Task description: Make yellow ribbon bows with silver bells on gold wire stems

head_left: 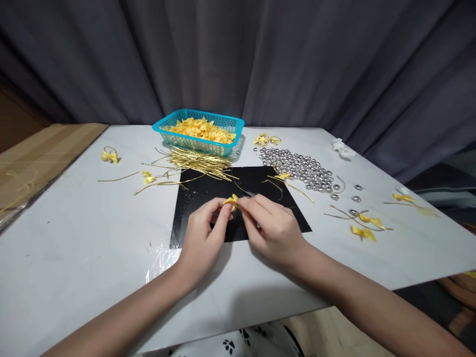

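Above a black sheet [241, 178], a small yellow ribbon bow [231, 199] is held up between both hands. My left hand [206, 223] pinches it between thumb and forefinger. Against the bow's right side, the fingertips of my right hand [271, 223] are pressed together on it. Any cord or bead at the fingertips is too small to make out. Just beyond the hands lies a heap of gold cords [199, 161]. Many silver beads [297, 166] are spread on the table to the right of it.
A turquoise basket [238, 130] full of yellow bows [201, 130] stands at the back. One bow with a looped cord [109, 156] lies far left. Loose bows [363, 233] and cords are scattered at the right, with crumpled white material [342, 148] behind. A grey curtain [201, 54] hangs beyond the table.
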Demonstrator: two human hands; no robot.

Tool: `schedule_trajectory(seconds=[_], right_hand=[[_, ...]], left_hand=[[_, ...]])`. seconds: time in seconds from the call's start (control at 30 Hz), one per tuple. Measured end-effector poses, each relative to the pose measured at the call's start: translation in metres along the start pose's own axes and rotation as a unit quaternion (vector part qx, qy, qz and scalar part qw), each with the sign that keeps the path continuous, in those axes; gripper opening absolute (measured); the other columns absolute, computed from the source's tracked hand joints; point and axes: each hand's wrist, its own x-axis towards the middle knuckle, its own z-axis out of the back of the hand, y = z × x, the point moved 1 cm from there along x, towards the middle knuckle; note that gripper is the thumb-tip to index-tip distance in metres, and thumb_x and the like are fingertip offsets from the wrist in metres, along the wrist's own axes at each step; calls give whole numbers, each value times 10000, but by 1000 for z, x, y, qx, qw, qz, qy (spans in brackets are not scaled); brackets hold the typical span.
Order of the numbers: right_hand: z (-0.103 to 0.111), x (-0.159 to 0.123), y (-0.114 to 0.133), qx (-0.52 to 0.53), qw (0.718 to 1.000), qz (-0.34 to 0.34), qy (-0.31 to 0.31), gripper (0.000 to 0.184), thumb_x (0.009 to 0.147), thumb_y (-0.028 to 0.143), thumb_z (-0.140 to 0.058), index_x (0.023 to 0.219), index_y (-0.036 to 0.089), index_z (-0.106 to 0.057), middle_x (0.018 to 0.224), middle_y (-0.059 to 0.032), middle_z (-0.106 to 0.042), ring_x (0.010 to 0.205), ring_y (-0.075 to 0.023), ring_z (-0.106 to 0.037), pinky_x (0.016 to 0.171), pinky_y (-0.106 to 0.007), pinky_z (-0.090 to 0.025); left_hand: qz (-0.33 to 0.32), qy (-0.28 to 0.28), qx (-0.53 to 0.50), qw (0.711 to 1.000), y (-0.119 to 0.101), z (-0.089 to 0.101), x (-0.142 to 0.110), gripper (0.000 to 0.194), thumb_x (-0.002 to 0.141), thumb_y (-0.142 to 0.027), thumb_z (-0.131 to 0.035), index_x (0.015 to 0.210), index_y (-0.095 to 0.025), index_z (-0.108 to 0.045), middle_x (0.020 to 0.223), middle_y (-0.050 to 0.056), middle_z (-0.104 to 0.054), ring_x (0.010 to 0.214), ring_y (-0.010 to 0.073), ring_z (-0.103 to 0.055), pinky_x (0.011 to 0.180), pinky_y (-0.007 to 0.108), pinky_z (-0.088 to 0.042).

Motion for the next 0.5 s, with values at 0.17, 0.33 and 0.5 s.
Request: schedule_trajectory(seconds=[0.17, 0.33, 0.5], right_hand=[[1, 1, 1, 39, 999, -12, -5, 158, 873, 88, -453, 873, 122, -607, 726, -61, -637, 654, -136, -588, 601, -239, -473], [-1, 1, -4, 180, 979, -92, -16, 63, 841, 125, -537, 843, 138, -598, 683, -10, -585, 529, -83, -495, 499, -212, -418], [0, 2, -10, 228, 971, -61, -38, 97, 842, 100, -539, 892, 150, -606, 751, -20, -609, 578, -78, -522, 500, -195, -425]], left_hand=[[12, 28, 11, 999, -1, 0, 1, 289, 898, -326, -437, 657, -173, -480, 630, -24, -473, 607, 105, -440, 566, 231, -349], [31, 40, -38, 998, -2, -1, 2, 288, 896, -314, -434, 651, -170, -481, 621, -26, -456, 571, 96, -396, 530, 231, -307], [41, 54, -90, 994, -8, -1, 3, 265, 896, -292, -425, 680, -165, -513, 623, -26, -465, 545, 87, -375, 514, 227, -299]])
